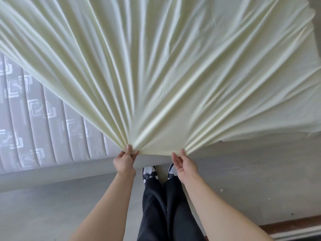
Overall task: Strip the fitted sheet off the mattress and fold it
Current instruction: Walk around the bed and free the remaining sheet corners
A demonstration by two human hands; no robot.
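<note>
The pale cream fitted sheet (156,66) is stretched taut and fans out in long folds from its near edge. My left hand (124,161) pinches that edge with thumb on top. A short way to the right, my right hand (185,165) pinches the same edge. The sheet is lifted off the grey quilted mattress (40,122), whose patterned top is bare at the left. The rest of the mattress is hidden under the sheet.
I stand on a grey floor (251,180) at the mattress's near edge, my black-and-white shoes (150,172) just below my hands. A brown baseboard (295,225) runs along the lower right corner.
</note>
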